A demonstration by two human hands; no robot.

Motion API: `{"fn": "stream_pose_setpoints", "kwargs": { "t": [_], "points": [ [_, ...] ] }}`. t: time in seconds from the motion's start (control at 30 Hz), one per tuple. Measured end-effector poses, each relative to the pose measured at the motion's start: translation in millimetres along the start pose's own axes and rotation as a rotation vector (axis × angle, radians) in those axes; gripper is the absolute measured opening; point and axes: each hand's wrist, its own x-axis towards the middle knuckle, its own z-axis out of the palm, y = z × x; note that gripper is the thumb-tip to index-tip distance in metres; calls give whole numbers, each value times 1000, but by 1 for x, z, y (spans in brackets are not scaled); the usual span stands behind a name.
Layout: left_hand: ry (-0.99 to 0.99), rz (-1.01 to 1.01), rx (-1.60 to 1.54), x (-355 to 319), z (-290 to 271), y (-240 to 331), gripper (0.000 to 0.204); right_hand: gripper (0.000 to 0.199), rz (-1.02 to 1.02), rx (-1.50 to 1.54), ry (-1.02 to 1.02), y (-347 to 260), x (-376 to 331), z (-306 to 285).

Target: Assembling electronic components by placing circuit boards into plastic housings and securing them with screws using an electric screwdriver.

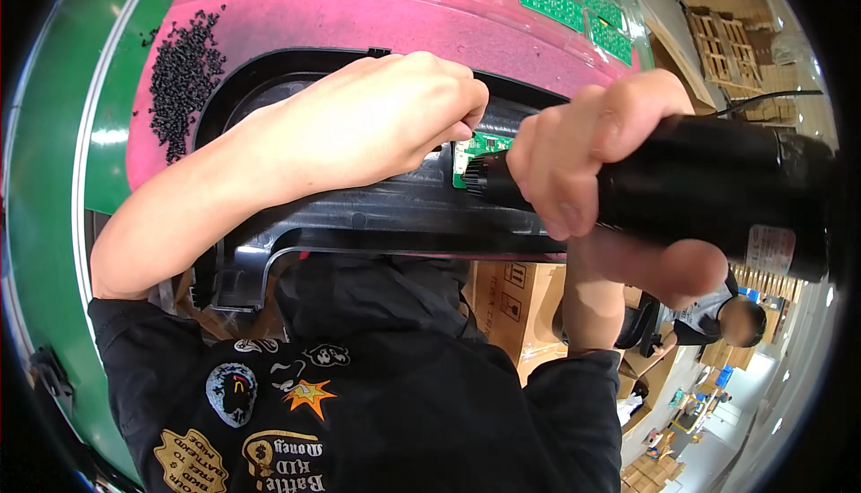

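Note:
My right hand point(574, 148) is wrapped round a thick black electric screwdriver point(717, 183), which lies almost level. The ribbed nose of the tool is right over a small green circuit board point(489, 143); the bit's tip is hidden. That board sits inside a long black plastic housing point(359, 210). Across the housing reaches my left arm, and my left hand point(408, 107) is closed with its fingers curled down by the board's left edge. Whatever those fingers pinch is hidden behind the hand.
Small black screws point(184, 71) lie in a pile on the pink mat point(278, 22) at the left. Clear plastic trays with green circuit boards point(552, 0) stand along the far side. A cardboard box point(511, 314) is below the table edge; another person point(717, 318) is at the right.

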Motion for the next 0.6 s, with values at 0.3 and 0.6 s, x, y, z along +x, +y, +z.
{"fn": "stream_pose_setpoints", "kwargs": {
  "t": [0.3,0.6],
  "points": [
    [-75,-28,25,-1,-5,5,16,82,-53,14,190,6,7,23],
    [-180,-62,-26,3,-5,6,15,82,-144,-29,228,8,5,17]
  ]
}}
